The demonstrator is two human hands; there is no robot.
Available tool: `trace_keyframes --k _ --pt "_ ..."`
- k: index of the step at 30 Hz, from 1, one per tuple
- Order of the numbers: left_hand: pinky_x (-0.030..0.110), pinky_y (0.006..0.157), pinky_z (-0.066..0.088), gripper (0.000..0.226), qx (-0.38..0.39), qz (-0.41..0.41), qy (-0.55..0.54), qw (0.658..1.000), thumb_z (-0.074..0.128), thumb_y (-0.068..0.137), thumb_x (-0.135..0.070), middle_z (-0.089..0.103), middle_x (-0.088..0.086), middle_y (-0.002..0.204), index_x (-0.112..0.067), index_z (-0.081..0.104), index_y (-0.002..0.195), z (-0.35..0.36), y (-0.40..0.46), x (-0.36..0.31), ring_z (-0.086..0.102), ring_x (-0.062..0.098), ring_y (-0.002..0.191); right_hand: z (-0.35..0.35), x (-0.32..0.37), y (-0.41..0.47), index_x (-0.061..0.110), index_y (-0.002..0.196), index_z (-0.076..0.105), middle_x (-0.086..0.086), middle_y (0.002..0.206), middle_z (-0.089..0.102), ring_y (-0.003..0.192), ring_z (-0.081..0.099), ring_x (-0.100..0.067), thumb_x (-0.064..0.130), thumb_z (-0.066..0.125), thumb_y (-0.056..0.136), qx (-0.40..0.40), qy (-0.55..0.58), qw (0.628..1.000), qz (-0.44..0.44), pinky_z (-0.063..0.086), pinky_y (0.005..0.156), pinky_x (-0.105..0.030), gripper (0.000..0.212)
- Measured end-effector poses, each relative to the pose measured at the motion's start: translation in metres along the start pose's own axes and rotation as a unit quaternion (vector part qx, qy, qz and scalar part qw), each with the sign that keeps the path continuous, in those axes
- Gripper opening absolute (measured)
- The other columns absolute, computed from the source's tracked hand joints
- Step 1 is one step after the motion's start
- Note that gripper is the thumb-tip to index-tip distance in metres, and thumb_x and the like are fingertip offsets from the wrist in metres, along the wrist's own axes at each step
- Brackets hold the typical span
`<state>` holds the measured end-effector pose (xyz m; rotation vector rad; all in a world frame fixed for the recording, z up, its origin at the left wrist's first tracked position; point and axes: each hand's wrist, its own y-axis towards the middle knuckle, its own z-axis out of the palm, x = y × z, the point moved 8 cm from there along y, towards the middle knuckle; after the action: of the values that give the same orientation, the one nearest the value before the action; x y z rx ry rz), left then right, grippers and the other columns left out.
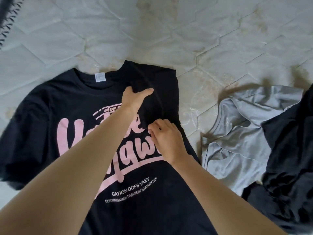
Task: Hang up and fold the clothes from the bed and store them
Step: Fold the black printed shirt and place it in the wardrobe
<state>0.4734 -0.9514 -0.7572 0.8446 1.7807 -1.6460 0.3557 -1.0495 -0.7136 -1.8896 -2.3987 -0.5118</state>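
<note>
A black T-shirt (55,107) with pink lettering lies face up on the bed, collar pointing away from me. Its right sleeve is folded inward over the chest. My left hand (134,97) grips the upper edge of that folded sleeve, thumb on one side and fingers on the other. My right hand (165,136) pinches the sleeve's lower edge just below, fingers curled on the black fabric. Both forearms cross over the shirt's print and hide part of the lettering.
A crumpled grey T-shirt (237,141) lies to the right on the quilted white mattress (152,31). A dark garment (288,158) is heaped at the far right, partly over the grey one. A dark fringed object (6,16) shows at the top left corner.
</note>
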Motion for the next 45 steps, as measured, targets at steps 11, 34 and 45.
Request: trace_keyframes --k 11,34,45 --pt "0.038 0.091 0.054 0.018 -0.028 -0.05 -0.095 0.994 0.061 0.093 -0.008 0.065 0.003 0.098 -0.02 0.057 0.08 -0.012 0.007 0.016 0.065 0.024 0.102 0.001 -0.038 -0.007 0.015 0.086 0.066 -0.003 0.082 0.059 0.072 0.057 -0.023 0.013 0.094 0.044 0.068 -0.09 0.99 0.084 0.046 0.061 -0.032 0.051" --pt "0.042 0.117 0.029 0.058 0.108 0.537 0.589 0.594 0.021 0.095 -0.026 0.042 0.019 0.15 0.001 0.045 0.141 0.1 -0.04 0.003 0.04 0.03 0.139 -0.003 -0.031 -0.05 0.001 0.111 0.068 -0.015 0.111 0.065 0.106 0.06 -0.029 0.022 0.058 0.098 -0.068 -0.046 0.993 0.081 0.049 0.095 -0.04 0.027" --pt "0.039 0.123 -0.003 0.058 0.08 0.435 0.668 0.599 0.009 0.104 -0.036 -0.005 0.008 0.164 -0.009 0.001 0.156 0.143 0.027 -0.028 -0.009 0.018 0.151 0.01 -0.034 -0.056 0.001 0.131 0.06 -0.016 0.136 0.057 0.13 0.05 -0.029 0.023 0.045 0.099 -0.012 -0.027 0.997 0.074 0.042 0.108 -0.043 0.042"
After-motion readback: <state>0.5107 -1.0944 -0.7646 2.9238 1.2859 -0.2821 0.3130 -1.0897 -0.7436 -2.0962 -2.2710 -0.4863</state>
